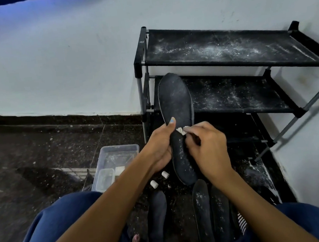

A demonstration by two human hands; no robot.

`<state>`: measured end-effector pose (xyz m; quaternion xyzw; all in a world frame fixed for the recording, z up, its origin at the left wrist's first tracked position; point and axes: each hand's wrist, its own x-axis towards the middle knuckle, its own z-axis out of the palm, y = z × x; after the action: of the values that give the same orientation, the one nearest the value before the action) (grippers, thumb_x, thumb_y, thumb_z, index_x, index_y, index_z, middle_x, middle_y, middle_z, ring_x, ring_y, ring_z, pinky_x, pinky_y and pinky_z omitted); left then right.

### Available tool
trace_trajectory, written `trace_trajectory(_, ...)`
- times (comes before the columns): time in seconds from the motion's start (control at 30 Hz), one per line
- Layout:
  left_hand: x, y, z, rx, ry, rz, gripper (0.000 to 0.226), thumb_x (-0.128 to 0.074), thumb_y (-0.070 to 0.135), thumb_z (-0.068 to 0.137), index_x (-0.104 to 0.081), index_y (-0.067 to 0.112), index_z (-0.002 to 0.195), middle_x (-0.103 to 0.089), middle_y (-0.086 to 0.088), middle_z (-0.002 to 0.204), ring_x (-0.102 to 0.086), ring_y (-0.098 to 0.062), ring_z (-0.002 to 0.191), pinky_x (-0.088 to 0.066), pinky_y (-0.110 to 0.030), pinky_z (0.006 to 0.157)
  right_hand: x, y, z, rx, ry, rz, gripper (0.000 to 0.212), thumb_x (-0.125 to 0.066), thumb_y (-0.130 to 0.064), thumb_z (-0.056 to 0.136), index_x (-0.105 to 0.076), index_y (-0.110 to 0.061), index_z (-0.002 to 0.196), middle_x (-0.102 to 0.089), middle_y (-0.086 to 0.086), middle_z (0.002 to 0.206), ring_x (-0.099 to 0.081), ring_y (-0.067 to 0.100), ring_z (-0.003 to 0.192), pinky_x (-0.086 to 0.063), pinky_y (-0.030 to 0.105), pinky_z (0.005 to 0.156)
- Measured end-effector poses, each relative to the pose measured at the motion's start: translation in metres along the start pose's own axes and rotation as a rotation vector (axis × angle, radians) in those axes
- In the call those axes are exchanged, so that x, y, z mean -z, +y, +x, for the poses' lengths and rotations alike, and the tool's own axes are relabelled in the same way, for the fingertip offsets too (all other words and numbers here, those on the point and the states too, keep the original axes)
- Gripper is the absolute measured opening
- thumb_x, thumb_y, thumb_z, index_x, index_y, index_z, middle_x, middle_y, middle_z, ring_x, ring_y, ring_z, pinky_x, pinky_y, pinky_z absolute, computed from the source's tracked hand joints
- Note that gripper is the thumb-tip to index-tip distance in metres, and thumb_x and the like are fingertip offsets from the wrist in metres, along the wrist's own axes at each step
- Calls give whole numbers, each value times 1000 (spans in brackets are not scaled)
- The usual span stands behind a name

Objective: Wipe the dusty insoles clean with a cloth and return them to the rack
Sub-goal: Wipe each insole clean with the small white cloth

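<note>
1. The dark insole (176, 106) stood nearly upright in front of the person, toe end up, its upper half overlapping the second shelf of the rack (226, 47). White dust still speckled its lower half, while the toe area looked only faintly smeared.
2. It looked thin, light and flexible, likely to bow if held only at one end. A hold near the waist, where both hands were, seemed the steadiest place, leaving the long faces free for wiping.
3. The left hand (161, 147) gripped the insole along its left edge, the thumb pressed across the front face and the fingers apparently curled behind, out of sight.
4. The right hand (206, 145) was closed in a pinch on a small white cloth (181, 130), pressing it against the insole's face at mid-length. Only a corner of the cloth showed past the fingertips.
5. Three more insoles (202, 212) lay on the dark floor between the person's knees, dusty and, by their look, not yet wiped.
6. Both rack shelves carried scattered white dust, so a cleaned insole set back there might pick some up again.
7. A clear plastic container (118, 152) sat on the floor left of the hands, and two small white cylinders (159, 179) lay just below the left wrist.
</note>
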<state>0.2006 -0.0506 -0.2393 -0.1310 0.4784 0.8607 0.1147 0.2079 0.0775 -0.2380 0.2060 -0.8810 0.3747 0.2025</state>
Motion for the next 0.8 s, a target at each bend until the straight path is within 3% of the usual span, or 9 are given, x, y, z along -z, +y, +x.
trace_trajectory(0.2,0,-2,2,-47,95,-16,37,-37,31,102,-53,7,126,-66,-12,115,-65,-20,96,-54,-30,83,-3,-5,-5,133,-192,44,18,-60,-7,80,-74,-9,92,-66,3,88,-65,15,76,-55,31,71)
trace_trajectory(0.37,-3,-1,1,-62,98,-26,40,-34,30,103,-48,7,131,-62,-13,122,-63,-22,100,-55,-32,85,4,6,3,-37,-1,-47,17,-62,-2,82,-73,-7,94,-66,7,90,-63,17,72,-55,34,73)
trace_trajectory(0.47,-1,-2,4,-72,142,3,39,-37,30,102,-49,7,131,-61,-15,125,-61,-26,108,-51,-35,91,-5,-8,-9,114,-167,-24,16,-60,-7,82,-73,-6,92,-65,7,88,-63,17,73,-54,31,72)
trace_trajectory(0.53,-1,-3,4,-78,163,15,39,-37,30,102,-49,6,131,-61,-14,124,-62,-24,104,-52,-32,89,-7,-9,-12,141,-225,-1,18,-58,-10,82,-73,-6,92,-65,7,88,-64,18,74,-54,31,72)
trace_trajectory(0.67,-2,-2,3,-72,120,-7,37,-33,30,103,-49,8,128,-65,-9,113,-64,-20,94,-55,-31,83,-2,4,1,-48,-48,-41,17,-62,-6,84,-72,-7,98,-65,7,92,-64,17,75,-54,30,74)
trace_trajectory(0.8,1,-3,5,-92,163,9,36,-37,31,102,-51,10,127,-68,-5,104,-66,-16,90,-55,-27,75,-9,-10,-11,122,-228,60,18,-61,-5,81,-73,-8,95,-64,7,88,-64,18,67,-55,35,69)
